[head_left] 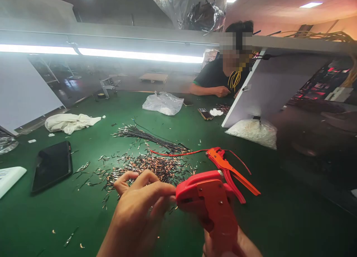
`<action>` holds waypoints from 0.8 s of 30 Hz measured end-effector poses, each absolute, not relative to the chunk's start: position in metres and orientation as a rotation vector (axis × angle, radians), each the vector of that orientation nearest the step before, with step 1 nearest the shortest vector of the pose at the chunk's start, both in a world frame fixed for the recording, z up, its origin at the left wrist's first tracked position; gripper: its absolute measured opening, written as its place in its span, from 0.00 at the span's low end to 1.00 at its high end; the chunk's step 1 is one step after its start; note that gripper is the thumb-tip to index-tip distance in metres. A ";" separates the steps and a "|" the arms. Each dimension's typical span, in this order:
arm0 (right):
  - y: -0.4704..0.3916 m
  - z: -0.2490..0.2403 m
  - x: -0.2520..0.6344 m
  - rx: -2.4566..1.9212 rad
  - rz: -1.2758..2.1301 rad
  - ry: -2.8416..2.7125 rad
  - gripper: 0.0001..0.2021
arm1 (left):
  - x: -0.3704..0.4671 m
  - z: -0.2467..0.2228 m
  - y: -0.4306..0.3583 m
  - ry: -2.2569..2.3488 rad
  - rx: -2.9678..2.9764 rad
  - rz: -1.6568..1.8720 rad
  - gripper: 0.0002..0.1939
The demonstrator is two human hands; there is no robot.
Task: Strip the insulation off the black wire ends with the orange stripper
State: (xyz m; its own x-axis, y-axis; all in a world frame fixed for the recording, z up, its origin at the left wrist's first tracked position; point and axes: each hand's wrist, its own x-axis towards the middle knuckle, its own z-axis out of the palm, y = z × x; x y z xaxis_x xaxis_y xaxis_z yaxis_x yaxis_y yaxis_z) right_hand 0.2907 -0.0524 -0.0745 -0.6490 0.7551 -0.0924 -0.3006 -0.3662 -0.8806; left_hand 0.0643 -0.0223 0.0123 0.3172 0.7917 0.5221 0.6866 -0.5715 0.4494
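Note:
My right hand (247, 244) is wrapped around the handles of a red wire stripper (216, 197), held up over the table in front of me. At the jaw end of this tool, the thumb and forefinger of my left hand (142, 201) are pinched together; what they hold, if anything, is hidden. Behind my left hand lies a heap of short black and copper wire scraps (158, 168). A bundle of thin black wires (150, 136) with bared ends rests beyond the heap. A second red-orange wire stripper (223, 164) lies on the table, touching a red wire (175, 154).
On the green table (92, 220) are a black phone (52, 166), a white cloth (71, 122) and a clear plastic bag (163, 103). A slanted white panel (267, 86) stands at right beside a filled bag (253, 132). Across the table sits a person (213, 77) near another phone (205, 114).

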 end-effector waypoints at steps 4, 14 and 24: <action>-0.047 -0.073 0.286 -0.623 2.117 -1.106 0.25 | 0.064 0.014 -0.023 1.341 2.441 1.107 0.12; -0.049 -0.064 0.288 -0.499 2.199 -0.977 0.24 | 0.066 0.016 -0.026 1.379 2.393 1.158 0.10; -0.049 -0.052 0.292 -0.643 2.232 -1.029 0.21 | 0.066 0.022 -0.028 1.343 2.436 1.064 0.10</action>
State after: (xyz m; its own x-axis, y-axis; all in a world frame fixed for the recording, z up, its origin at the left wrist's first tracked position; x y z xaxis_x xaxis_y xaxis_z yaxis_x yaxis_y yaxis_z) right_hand 0.2919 -0.0492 -0.0524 -0.7080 0.6838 -0.1766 -0.3101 -0.5256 -0.7922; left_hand 0.0663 -0.0277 0.0216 0.3423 0.7912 0.5068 0.6748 -0.5823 0.4534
